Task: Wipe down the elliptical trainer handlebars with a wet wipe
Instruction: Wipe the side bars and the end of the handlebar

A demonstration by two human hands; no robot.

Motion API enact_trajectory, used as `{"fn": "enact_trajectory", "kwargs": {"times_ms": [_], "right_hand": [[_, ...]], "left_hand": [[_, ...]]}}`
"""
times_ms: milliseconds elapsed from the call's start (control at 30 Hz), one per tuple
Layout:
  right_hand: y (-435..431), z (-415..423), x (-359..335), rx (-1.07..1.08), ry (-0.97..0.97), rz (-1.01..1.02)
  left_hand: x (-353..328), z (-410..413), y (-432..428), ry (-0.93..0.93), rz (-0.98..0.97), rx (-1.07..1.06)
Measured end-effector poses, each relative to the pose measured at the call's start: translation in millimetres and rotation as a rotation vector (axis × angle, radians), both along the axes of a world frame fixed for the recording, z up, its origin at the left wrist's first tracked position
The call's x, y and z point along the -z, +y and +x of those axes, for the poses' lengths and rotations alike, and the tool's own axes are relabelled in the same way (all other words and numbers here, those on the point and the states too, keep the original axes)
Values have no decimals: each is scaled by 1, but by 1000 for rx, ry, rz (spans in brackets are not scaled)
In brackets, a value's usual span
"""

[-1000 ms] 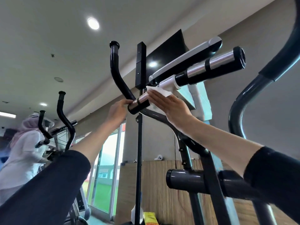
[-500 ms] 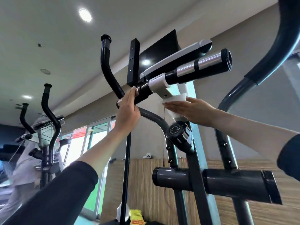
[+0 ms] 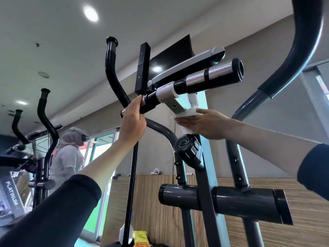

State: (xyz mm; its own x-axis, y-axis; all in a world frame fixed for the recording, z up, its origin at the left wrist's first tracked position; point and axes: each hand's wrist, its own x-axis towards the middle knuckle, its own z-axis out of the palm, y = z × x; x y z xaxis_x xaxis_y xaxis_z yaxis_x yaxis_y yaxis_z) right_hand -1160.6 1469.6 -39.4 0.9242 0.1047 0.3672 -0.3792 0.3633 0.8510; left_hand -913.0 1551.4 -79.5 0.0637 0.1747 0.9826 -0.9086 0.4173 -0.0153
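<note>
Overhead, the left hand [image 3: 132, 120] grips the near end of the handlebar [image 3: 188, 84], fingers wrapped round it. The right hand [image 3: 208, 124], fingers straight, presses the wet wipe [image 3: 187, 130] up against the white bracket [image 3: 185, 113] just above it.

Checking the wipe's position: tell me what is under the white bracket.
The right hand presses the wet wipe flat up against the white bracket; a black knob sits lower. The hand covers most of the wipe.

A wood-panelled ledge [image 3: 151, 193] carries a small white device [image 3: 156, 171] on its top
</note>
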Motion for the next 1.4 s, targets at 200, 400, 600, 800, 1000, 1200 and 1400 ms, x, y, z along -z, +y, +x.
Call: {"fn": "enact_trajectory", "kwargs": {"times_ms": [200,400,600,800,1000,1200,1400], "right_hand": [[0,-2,8,-91,-81,-62],[-11,-28,22,-57,-90,-96],[7,4,10,-111,-108,-161],[35,44,-3,-297,-225,-157],[12,16,10,-141,-155,-55],[-4,-1,20,-255,-32,123],[-3,0,25,-341,-33,258]], "left_hand": [[-1,1,-4,2,-21,-1],[-1,-1,-6,22,-27,-18],[-2,-5,-4,43,-8,12],[-2,-4,0,55,13,11],[0,1,1,11,2,1],[-1,2,-1,22,-9,14],[1,3,0,2,-12,11]]}}
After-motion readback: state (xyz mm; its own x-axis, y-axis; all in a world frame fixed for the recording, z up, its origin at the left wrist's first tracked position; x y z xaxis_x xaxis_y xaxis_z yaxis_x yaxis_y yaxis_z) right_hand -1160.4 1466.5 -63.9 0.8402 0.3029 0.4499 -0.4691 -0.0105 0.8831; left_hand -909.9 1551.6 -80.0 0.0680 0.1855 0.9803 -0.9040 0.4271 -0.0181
